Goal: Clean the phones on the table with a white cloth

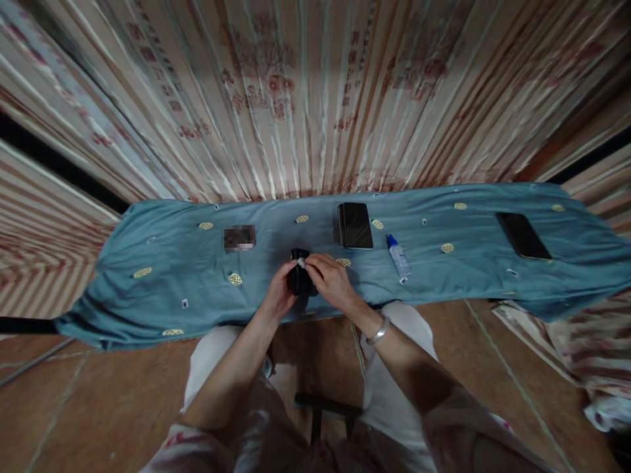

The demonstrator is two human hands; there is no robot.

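Note:
Both my hands meet over the front middle of the cloth-covered table. My left hand [280,290] is closed around the left side of a small black case [302,281], whose exact kind I cannot make out. My right hand [331,279] reaches in from the right, with thumb and fingers pinched at a small whitish piece [300,262] near the case's upper part. That piece is too small to name, and the left fingertips lie close to it. Fingers hide much of the case.
Behind the hands lie a black flip-style phone case [357,225] and, farther left, a blurred small box [239,238]. A clear bottle with a blue cap [398,256] lies to the right. A black smartphone [523,235] rests at far right on the blue-green cloth [276,226]. Curtains hang behind.

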